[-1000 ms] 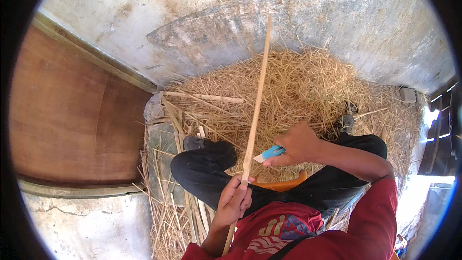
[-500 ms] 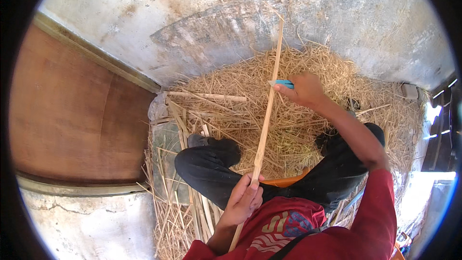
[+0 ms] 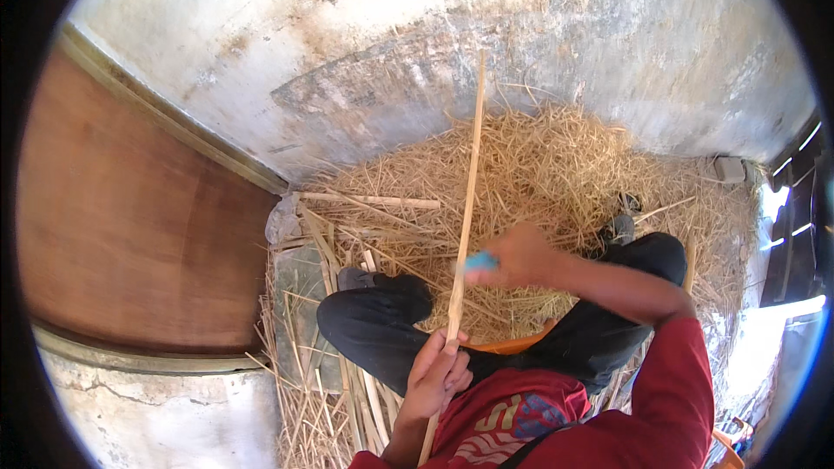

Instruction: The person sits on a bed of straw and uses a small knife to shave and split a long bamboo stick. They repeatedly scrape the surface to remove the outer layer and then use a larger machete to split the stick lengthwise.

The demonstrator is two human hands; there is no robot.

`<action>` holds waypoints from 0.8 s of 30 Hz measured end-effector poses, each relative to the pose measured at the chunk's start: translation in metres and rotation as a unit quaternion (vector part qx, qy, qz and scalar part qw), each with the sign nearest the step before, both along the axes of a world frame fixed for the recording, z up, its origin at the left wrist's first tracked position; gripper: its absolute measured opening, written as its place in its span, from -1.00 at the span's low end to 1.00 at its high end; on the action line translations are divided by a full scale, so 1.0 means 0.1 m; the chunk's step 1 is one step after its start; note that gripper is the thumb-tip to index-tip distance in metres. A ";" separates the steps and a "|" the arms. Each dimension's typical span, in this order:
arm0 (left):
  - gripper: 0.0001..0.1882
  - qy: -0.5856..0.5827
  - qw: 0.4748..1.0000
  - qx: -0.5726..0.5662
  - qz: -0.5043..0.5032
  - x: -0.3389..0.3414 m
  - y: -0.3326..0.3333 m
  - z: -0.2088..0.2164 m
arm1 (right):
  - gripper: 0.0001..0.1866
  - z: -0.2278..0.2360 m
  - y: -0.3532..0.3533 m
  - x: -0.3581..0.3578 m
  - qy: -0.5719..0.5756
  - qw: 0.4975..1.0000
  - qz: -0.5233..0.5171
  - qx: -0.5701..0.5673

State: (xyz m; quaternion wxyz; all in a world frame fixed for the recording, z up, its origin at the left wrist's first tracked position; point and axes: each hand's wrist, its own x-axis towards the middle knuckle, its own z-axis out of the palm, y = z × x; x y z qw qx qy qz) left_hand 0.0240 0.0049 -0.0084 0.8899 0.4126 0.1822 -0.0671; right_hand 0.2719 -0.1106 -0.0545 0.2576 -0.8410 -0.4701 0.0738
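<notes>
A long, narrow bamboo strip [image 3: 472, 175] slants up from my lap toward the wall. Its lower part is gripped in my left hand [image 3: 439, 373], fingers wrapped round it close to my red shirt. My right hand [image 3: 524, 259], smeared by motion, is closed on a blue-handled knife [image 3: 480, 261]. The knife meets the strip's right side a little above my left hand; its blade is too blurred to make out. Between my bent legs in black trousers, an orange edge [image 3: 512, 346] shows, mostly hidden.
A heap of straw-like shavings [image 3: 556, 165] lies against the stained wall [image 3: 391, 61]. More strips [image 3: 369, 386] lie to my left, beside a brown door panel [image 3: 139, 208]. A grey block [image 3: 730, 169] sits at the far right.
My right hand has drawn the blue-handled knife down along the strip, toward my left hand. The strip's upper end has swung slightly left and lower. My left hand keeps its hold.
</notes>
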 end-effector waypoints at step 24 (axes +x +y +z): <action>-0.70 0.090 0.974 0.181 -0.104 -0.50 0.05 0.06 | -0.01 -0.04 -1.35 2.25 -0.002 0.894 -0.449 -0.008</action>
